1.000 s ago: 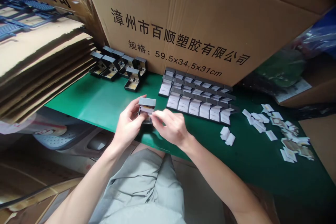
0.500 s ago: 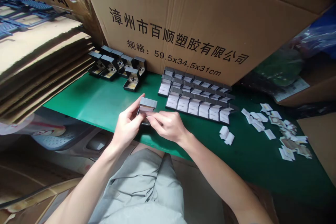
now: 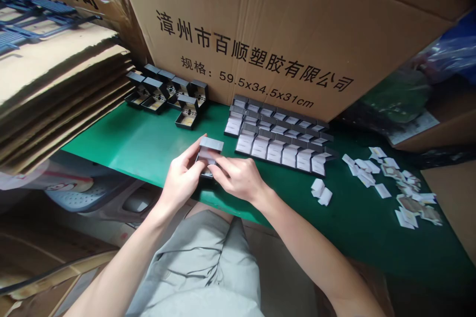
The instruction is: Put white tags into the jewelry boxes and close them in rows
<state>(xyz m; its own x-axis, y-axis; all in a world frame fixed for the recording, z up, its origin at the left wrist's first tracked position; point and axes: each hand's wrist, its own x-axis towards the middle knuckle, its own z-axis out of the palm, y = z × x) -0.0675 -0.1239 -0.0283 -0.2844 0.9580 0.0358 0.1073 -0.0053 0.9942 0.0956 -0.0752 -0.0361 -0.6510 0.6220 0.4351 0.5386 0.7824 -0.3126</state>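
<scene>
My left hand [image 3: 182, 171] is wrapped round a small black jewelry box [image 3: 211, 144] with its hinged lid raised, near the table's front edge. Its thumb reaches over the box's near side. My right hand [image 3: 240, 176] meets the box from the right, index fingertip under the lid and thumb by the lower edge. Something pale shows inside, partly hidden by fingers. Behind, similar open jewelry boxes [image 3: 187, 118] have yellowish bottoms. To the right stand rows of open boxes with white slotted inserts [image 3: 274, 150]. Two loose white inserts [image 3: 325, 196] lie nearer me.
A scattered pile of white inserts [image 3: 366, 178] covers part of the green table [image 3: 122, 143] at the right. A large cardboard carton [image 3: 238, 20] stands along the back. Stacked cardboard sheets [image 3: 67, 84] rise at the left, with blue plastic parts [image 3: 44, 15] on top.
The right index finger has shifted up under the lid, and more of the box's pale inside shows. The box stays in the left hand, almost in the same place.
</scene>
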